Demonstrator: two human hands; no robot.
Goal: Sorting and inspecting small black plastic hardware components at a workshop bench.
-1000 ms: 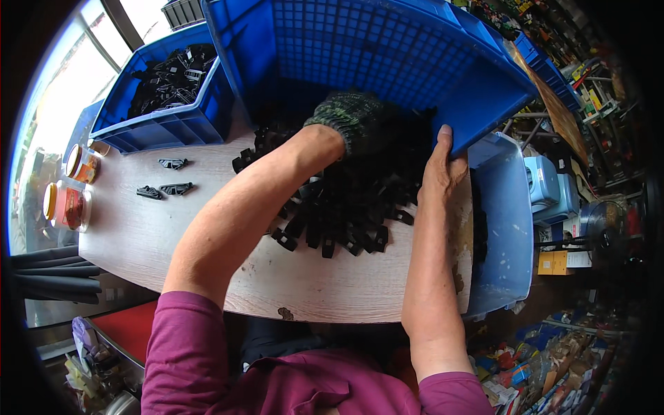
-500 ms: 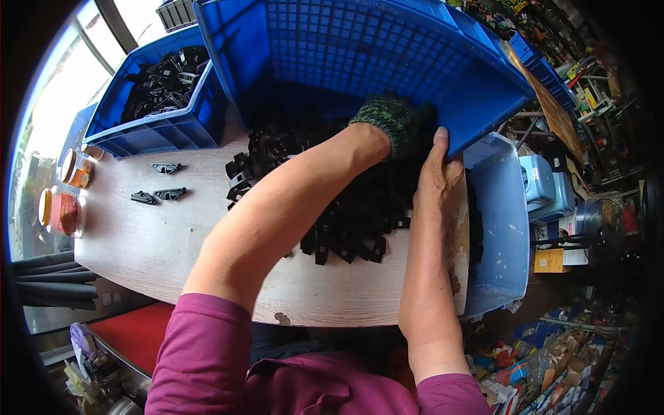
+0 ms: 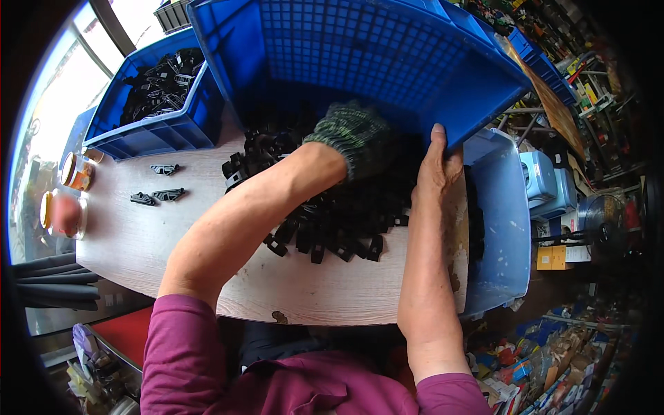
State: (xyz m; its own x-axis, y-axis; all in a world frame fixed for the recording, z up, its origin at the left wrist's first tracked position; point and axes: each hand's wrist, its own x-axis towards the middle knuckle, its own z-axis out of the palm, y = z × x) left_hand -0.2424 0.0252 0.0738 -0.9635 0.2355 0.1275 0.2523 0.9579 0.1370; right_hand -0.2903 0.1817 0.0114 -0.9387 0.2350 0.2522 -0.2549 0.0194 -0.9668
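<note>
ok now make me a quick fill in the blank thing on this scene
The left hand wears a dark green knitted ____.
The large tilted crate, whose edge the right hand holds, is ____.
On the table, ____ dark pieces lie apart from the pile of black parts.
The jars stand at the table's ____ end, opposite the pale blue tub.

Missing words: glove; blue; three; left.

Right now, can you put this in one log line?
left hand: gloved, in black plastic parts, fingers hidden | right hand: bare, gripping tilted blue crate | table, left side: three dark pieces
</note>
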